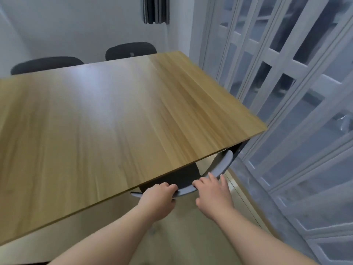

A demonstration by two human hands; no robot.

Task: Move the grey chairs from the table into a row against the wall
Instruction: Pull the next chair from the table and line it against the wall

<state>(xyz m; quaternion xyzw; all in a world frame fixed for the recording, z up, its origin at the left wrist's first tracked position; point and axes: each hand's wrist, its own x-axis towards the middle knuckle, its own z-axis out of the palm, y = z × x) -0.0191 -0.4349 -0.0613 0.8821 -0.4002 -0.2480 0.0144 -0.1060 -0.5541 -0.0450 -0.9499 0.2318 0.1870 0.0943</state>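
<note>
Both hands on grey chair (219,165) backrest, chair tucked under counter (114,115).
Left hand (158,196) curled around rim; right hand (214,190) resting on it, fingers loosely spread.

A big wooden table (107,119) fills most of the view. Its top is light brown with long grain lines, and a soft white shine of light lies across the middle. A dark table leg (237,149) shows under the near right corner. Behind the table is a plain white wall (66,29). A grey striped curtain (156,10) hangs at the top of it. On the right stands a white folding door (286,104) with many frosted panes, just beside the table's edge. The floor (183,236) is pale wood.
</note>
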